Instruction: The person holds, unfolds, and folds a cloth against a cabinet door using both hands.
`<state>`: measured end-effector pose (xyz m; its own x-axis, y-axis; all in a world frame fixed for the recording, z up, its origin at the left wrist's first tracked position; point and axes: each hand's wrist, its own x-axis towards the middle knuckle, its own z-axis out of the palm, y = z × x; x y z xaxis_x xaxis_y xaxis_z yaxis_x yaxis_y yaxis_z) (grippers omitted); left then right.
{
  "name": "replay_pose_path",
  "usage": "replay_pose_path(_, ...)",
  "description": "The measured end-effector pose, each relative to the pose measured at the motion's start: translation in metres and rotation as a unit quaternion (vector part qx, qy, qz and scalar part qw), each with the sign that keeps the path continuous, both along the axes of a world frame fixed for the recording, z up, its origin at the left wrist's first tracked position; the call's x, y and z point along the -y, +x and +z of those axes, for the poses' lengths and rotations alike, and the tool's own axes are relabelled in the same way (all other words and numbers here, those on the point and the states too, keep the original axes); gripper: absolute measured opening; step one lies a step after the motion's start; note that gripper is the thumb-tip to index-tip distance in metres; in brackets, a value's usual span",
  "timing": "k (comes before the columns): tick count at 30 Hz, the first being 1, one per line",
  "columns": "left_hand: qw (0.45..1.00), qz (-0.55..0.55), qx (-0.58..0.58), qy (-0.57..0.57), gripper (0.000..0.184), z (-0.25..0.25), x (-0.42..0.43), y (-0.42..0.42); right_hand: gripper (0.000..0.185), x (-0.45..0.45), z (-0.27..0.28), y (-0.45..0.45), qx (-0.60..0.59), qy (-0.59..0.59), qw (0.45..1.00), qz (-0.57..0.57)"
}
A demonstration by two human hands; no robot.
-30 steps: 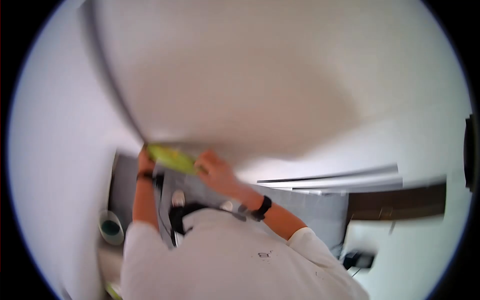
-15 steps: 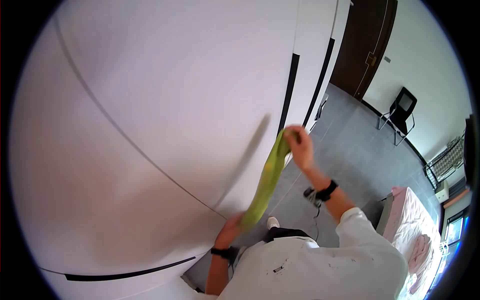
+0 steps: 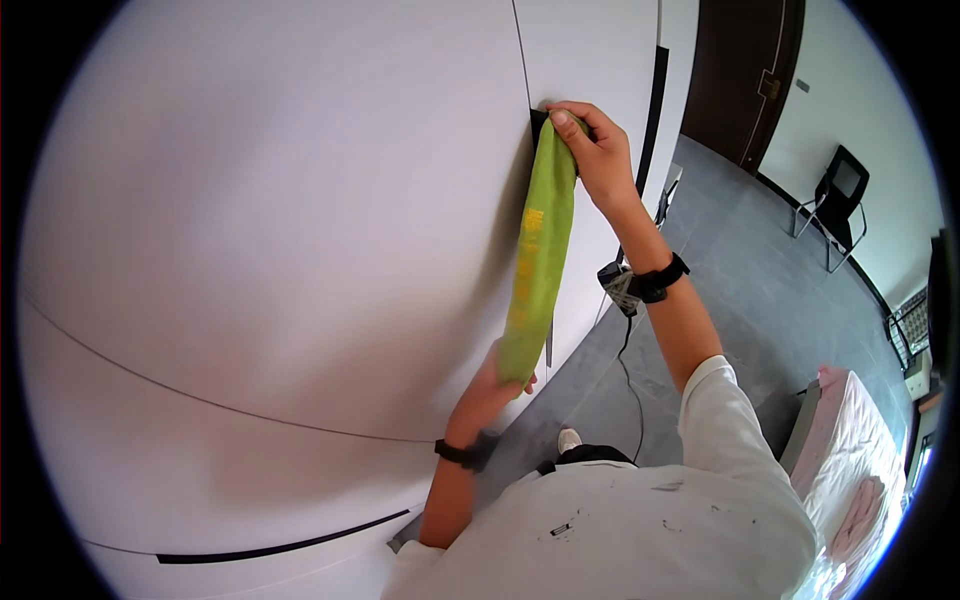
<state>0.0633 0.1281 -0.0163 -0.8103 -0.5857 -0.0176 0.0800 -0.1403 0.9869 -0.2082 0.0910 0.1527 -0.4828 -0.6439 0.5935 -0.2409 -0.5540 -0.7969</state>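
A long green cloth (image 3: 545, 240) with yellow markings is stretched between my two hands, in front of a white cabinet front (image 3: 300, 220). My right hand (image 3: 598, 150) pinches its upper end, close to the top of a black handle strip (image 3: 537, 122). Lower down, my left hand (image 3: 492, 385) grips the other end, slightly blurred, with some fingers behind the cloth. The cloth covers most of the handle strip. Each wrist wears a black band, and a small device with a cable hangs by the right one.
Another black handle strip (image 3: 654, 120) runs down the cabinet to the right. Beyond the grey floor (image 3: 725, 270) are a dark door (image 3: 740, 80), a black chair (image 3: 840, 190) and a bed with pale pink bedding (image 3: 850, 450). A lower black strip (image 3: 285, 540) crosses the cabinet.
Both hands have moved up along the cabinet with the green cloth, which now hangs more upright over the handle strip. Since the first frame, the view has swung towards the door and chair.
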Motion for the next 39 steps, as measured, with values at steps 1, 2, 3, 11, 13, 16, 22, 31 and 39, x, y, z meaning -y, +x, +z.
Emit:
replay_pose_path(1,1.000,-0.003,0.009,-0.020,0.048,-0.003,0.001,0.001,0.027,0.000,0.000,-0.001,0.004,0.003,1.000,0.004)
replay_pose_path(2,1.000,0.002,0.013,-0.016,0.048,-0.006,0.002,0.002,0.026,0.000,0.001,0.001,-0.015,-0.022,1.000,0.001)
replay_pose_path(3,1.000,-0.003,0.017,-0.018,0.039,-0.008,0.004,0.000,0.025,0.000,0.001,0.002,-0.033,-0.046,0.998,-0.001)
replay_pose_path(11,0.992,-0.002,0.120,-0.047,0.029,0.027,0.006,0.000,0.020,0.012,-0.009,-0.011,-0.141,-0.113,0.984,-0.001)
replay_pose_path(13,0.994,-0.005,0.075,-0.084,0.031,0.038,0.001,-0.001,0.020,0.004,-0.007,-0.005,-0.080,-0.108,0.990,0.052)
replay_pose_path(16,0.977,0.034,0.119,-0.177,0.032,0.029,0.009,0.014,0.023,0.004,-0.013,-0.014,-0.019,-0.108,0.987,0.115)
replay_pose_path(22,0.989,0.122,0.049,-0.062,0.041,0.043,0.019,0.060,0.021,0.005,-0.025,-0.017,-0.108,-0.119,0.980,0.115)
replay_pose_path(31,0.970,0.227,0.050,-0.077,0.058,0.082,0.020,0.105,0.045,0.006,-0.022,-0.016,-0.028,-0.049,0.966,0.254)
replay_pose_path(39,0.985,0.167,-0.015,-0.033,0.060,0.113,0.003,0.183,0.037,-0.012,-0.026,0.000,-0.186,0.207,0.873,0.400)
